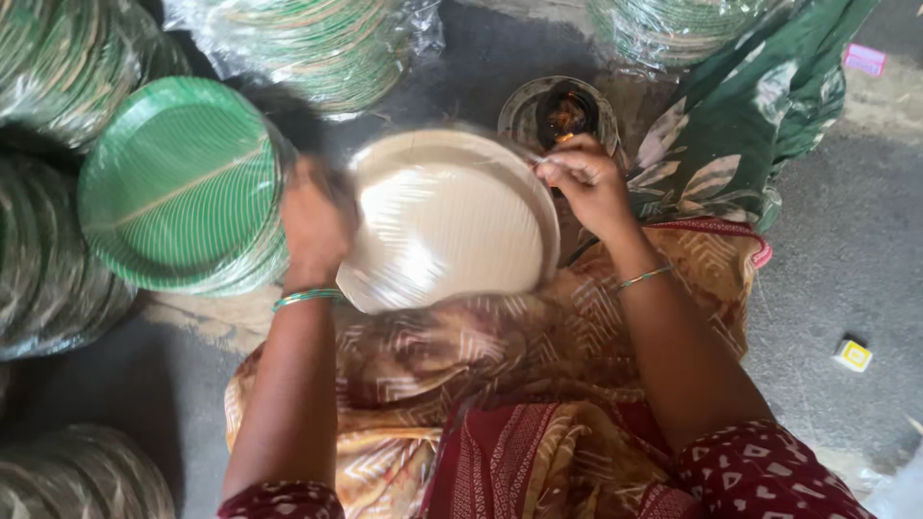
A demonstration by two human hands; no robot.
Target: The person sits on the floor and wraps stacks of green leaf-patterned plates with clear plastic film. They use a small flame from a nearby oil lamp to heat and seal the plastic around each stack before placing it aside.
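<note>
A round beige paper plate stack wrapped in clear film [447,216] lies tilted on the lap

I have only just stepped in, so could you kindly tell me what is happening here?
A person sitting on the floor holds a plastic-wrapped stack of pale paper plates over the lap. The left hand grips its left edge, while the right hand pinches the wrapping at the right rim. A small dish with a flame sits just beyond. An unwrapped stack of green plates lies to the left, with wrapped bundles around.
</note>
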